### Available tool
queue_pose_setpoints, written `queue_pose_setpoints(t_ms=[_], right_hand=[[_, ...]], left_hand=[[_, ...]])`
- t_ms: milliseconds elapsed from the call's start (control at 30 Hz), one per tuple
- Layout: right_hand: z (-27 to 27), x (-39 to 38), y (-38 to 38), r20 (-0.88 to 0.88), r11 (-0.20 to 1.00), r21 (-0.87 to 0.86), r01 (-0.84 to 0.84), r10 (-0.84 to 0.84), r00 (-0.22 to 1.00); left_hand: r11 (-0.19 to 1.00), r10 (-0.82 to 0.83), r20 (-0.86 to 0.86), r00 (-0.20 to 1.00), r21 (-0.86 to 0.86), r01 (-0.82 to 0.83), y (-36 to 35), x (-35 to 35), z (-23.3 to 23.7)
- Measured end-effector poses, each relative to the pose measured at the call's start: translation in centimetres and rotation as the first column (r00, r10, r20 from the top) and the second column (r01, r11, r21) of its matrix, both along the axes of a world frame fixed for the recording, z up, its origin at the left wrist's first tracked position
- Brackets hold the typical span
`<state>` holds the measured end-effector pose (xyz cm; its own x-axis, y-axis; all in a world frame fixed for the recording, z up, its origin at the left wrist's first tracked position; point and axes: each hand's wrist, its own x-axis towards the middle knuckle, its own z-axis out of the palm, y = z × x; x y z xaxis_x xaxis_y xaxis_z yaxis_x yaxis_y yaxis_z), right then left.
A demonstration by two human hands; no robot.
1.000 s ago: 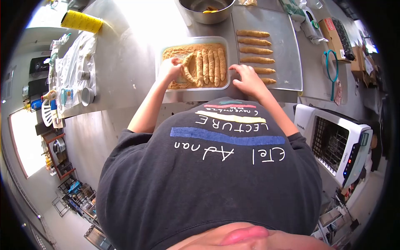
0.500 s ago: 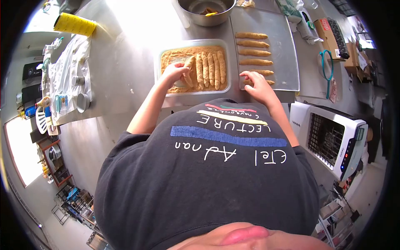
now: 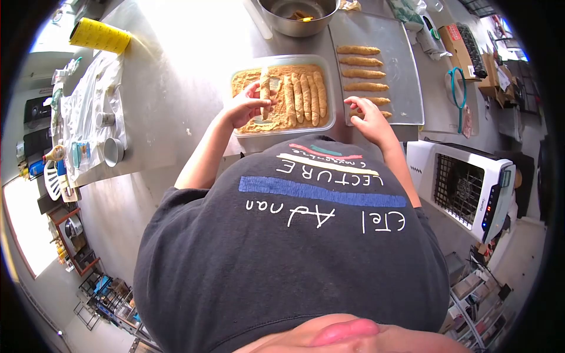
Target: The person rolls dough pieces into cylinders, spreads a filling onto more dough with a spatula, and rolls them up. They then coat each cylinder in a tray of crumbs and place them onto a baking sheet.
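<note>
My left hand (image 3: pixel 248 108) grips a crumb-coated dough stick (image 3: pixel 265 81) between thumb and fingers, above the left part of a clear plastic tub (image 3: pixel 331 100). The stick points away from me, held lengthwise. Tan crumbs (image 3: pixel 242 83) cover the tub's bottom, and several coated sticks (image 3: pixel 305 97) lie side by side in its right half. My right hand (image 3: pixel 366 115) hovers over the near left edge of a metal tray (image 3: pixel 405 76), thumb and fingers apart. A column of several similar sticks (image 3: pixel 360 73) lies on that tray; my right hand partly hides the nearest ones.
A metal bowl (image 3: pixel 297 26) with brown pieces and something yellow in it stands behind the tub. To the left are a yellow roll (image 3: pixel 99 36), plastic sheeting (image 3: pixel 97 88) and metal cups (image 3: pixel 113 152). A white heater-like appliance (image 3: pixel 465 185) stands at the right.
My left hand has raised the dough stick off the crumbs and away from the row, turning it straighter. My right hand has stayed over the tray, shifting slightly. The view has moved a little.
</note>
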<state>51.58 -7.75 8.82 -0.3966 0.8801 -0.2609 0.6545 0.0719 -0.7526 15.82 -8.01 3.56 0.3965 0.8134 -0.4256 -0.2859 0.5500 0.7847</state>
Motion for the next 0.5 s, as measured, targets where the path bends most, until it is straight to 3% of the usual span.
queue_pose_setpoints(t_ms=[67, 100, 167, 200, 267, 400, 500], right_hand=[[0.0, -0.2, 0.0, -0.003, 1.000, -0.004, -0.003, 0.003, 1.000], [0.1, -0.3, 0.0, -0.007, 1.000, -0.009, -0.004, 0.004, 1.000], [0.1, -0.4, -0.1, -0.004, 1.000, -0.017, 0.006, -0.006, 1.000], [0.1, -0.5, -0.2, -0.003, 1.000, -0.024, 0.015, -0.015, 1.000], [-0.1, -0.4, -0.2, -0.005, 0.999, -0.029, 0.020, -0.020, 1.000], [-0.4, -0.2, -0.5, -0.022, 0.999, -0.027, 0.030, -0.030, 0.999], [0.5, -0.2, -0.5, 0.011, 0.997, -0.076, 0.033, -0.033, 0.999]], left_hand=[[0.980, 0.016, -0.085, 0.996, -0.197, -0.033, 0.4, 0.1, 0.4], [0.980, 0.016, -0.085, 0.996, -0.197, -0.033, 0.7, -0.6, -0.5], [0.897, -0.007, 0.174, 0.985, -0.435, 0.083, 1.5, -2.2, -2.9], [0.896, -0.009, 0.174, 0.985, -0.436, 0.085, 1.1, -1.9, -2.8], [0.983, 0.087, 0.024, 0.996, -0.162, -0.082, 0.1, -0.9, -1.6], [0.984, 0.072, -0.045, 0.996, -0.158, -0.079, -0.1, -0.9, -1.0], [0.972, 0.064, 0.161, 0.985, -0.234, -0.025, 0.3, -1.6, -1.3]])
